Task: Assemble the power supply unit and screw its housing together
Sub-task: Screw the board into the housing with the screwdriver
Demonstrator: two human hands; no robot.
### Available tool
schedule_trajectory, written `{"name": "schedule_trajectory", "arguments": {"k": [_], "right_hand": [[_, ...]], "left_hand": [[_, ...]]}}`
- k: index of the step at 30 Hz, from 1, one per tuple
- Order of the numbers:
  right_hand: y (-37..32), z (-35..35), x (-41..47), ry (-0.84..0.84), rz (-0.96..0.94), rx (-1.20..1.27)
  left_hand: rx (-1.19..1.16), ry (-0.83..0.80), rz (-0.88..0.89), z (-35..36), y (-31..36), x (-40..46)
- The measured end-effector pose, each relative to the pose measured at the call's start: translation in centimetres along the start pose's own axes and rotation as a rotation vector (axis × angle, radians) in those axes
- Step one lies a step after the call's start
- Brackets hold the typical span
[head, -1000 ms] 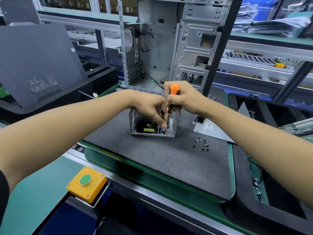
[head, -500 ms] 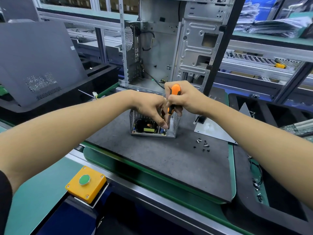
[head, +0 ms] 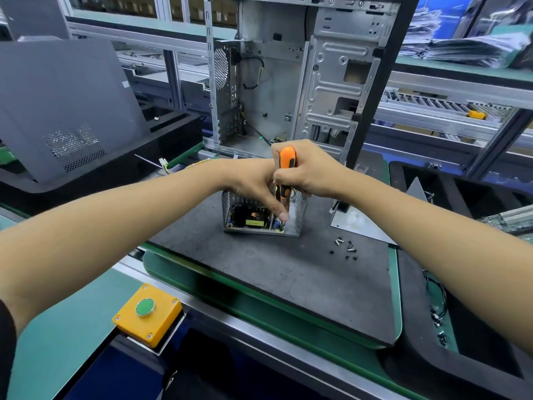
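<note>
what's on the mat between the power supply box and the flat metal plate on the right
Head view: bare grey mat between the power supply box and metal plate; loose screws lie nearer the camera.

The housing (head: 261, 215) is an open-topped, perforated sheet-metal box standing upright on the grey mat (head: 274, 269), its circuit board (head: 251, 217) with a copper coil exposed inside. The screwdriver (head: 285, 174), orange-and-black handled, stands near vertical with its shaft entering the housing at the right. A flat metal cover plate (head: 363, 223) lies to the right of the housing. Loose screws (head: 346, 248) are scattered just in front of the plate.
</note>
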State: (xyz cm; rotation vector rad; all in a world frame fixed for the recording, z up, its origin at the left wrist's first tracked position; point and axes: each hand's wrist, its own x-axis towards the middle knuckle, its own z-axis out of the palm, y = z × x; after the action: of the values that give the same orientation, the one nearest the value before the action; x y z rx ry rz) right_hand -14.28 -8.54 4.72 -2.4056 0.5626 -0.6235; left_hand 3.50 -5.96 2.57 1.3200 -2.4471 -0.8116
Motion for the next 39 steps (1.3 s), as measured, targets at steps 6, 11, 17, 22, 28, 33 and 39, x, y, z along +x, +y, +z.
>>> {"name": "schedule_trajectory", "arguments": {"k": [6,11,17,22,28,33,39], "right_hand": [[-1.6,-2.7,0.1,-0.113,-0.064,-0.126],[-2.6,-4.2,0.6,-0.161,-0.027,-0.437],[-2.9,-4.7,1.1,-0.188,-0.132,-0.825],[-4.2,-5.3,0.9,-0.255,-0.204,-0.810],[-4.4,-5.6,1.0,-0.267,-0.180,-0.868],[-4.9,-5.7,0.6,-0.275,-0.230,-0.975],[-5.4,-5.4,0.5,-0.299,-0.215,-0.953]], "left_hand": [[0.060,-0.026,0.048,0.1,0.6,-0.4],[-0.028,0.009,0.066,-0.1,1.1,-0.5],[-0.122,0.116,0.047,0.4,1.3,-0.6],[-0.104,0.130,0.041,0.2,1.5,-0.9],[-0.086,0.195,0.045,0.7,2.0,-1.2],[-0.094,0.234,0.043,1.1,2.1,-1.2],[-0.088,0.210,0.005,0.8,2.2,-1.9]]}}
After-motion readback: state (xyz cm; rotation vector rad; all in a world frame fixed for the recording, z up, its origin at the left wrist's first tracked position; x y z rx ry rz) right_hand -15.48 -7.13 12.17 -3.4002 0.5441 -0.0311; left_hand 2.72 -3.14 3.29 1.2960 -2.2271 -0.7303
